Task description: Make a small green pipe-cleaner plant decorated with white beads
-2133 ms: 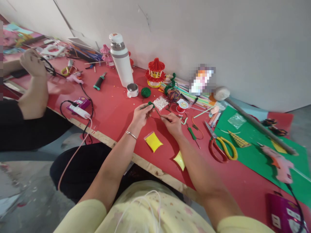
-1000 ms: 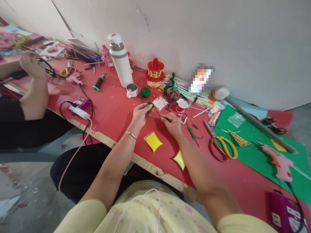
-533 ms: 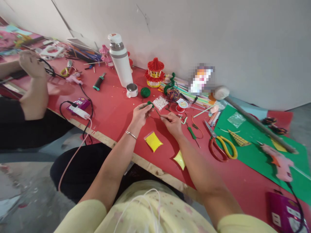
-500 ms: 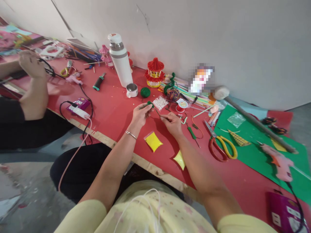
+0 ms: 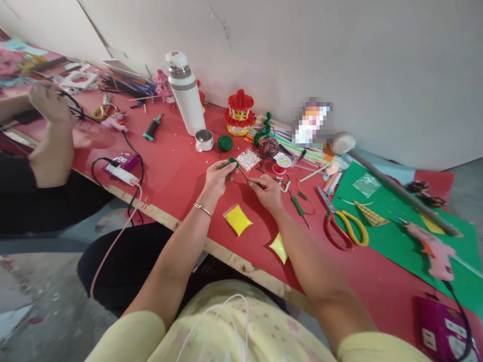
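My left hand (image 5: 216, 177) pinches a small dark-green piece (image 5: 233, 161) between thumb and fingers; what exactly it is made of is too small to tell. A thin dark stick (image 5: 243, 173) runs from that piece to my right hand (image 5: 269, 192), whose closed fingers grip its near end. Just beyond my hands lies a clear bag of white beads (image 5: 248, 160). A ball of green yarn (image 5: 225, 143) sits behind my left hand. On the near side are a bright yellow packet (image 5: 238, 220) and a paler yellow packet (image 5: 279, 249), partly behind my right forearm.
A white thermos (image 5: 187, 103), its cup (image 5: 204, 140) and a red lantern-like ornament (image 5: 240, 113) stand toward the wall. To the right lie scissors (image 5: 343, 223), a green-handled tool (image 5: 298, 205) and a pink glue gun (image 5: 433, 251). Another person's arm (image 5: 53, 130) rests at left.
The view shifts very slightly. My hands keep nearly the same pose and hold on the green piece and stick.
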### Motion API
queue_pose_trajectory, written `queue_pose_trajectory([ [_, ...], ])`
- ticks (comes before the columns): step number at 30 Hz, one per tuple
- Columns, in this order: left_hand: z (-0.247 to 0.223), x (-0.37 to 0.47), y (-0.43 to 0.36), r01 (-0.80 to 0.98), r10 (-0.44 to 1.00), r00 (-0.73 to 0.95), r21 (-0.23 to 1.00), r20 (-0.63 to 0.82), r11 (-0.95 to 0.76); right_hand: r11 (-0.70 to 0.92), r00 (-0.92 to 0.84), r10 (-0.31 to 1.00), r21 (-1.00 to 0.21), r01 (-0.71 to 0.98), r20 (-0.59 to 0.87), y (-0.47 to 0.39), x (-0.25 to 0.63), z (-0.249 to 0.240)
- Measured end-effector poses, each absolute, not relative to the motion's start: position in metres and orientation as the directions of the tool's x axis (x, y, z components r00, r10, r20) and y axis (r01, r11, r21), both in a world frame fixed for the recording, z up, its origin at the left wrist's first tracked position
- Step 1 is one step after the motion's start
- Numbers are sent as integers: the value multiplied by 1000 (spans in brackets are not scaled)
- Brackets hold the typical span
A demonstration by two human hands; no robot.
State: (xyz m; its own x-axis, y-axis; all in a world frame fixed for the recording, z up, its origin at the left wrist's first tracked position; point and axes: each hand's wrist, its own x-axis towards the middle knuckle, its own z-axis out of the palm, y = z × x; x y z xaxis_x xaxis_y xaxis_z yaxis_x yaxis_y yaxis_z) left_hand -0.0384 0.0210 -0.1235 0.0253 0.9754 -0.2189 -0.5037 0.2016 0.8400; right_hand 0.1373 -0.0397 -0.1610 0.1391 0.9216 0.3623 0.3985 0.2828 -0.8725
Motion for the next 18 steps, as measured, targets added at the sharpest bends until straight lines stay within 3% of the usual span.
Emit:
queue_pose_trajectory([
  [18,-126,-39,22,-492,979,25,850,-204,189,286,122,926,-874,392,358,-41,137,-159],
])
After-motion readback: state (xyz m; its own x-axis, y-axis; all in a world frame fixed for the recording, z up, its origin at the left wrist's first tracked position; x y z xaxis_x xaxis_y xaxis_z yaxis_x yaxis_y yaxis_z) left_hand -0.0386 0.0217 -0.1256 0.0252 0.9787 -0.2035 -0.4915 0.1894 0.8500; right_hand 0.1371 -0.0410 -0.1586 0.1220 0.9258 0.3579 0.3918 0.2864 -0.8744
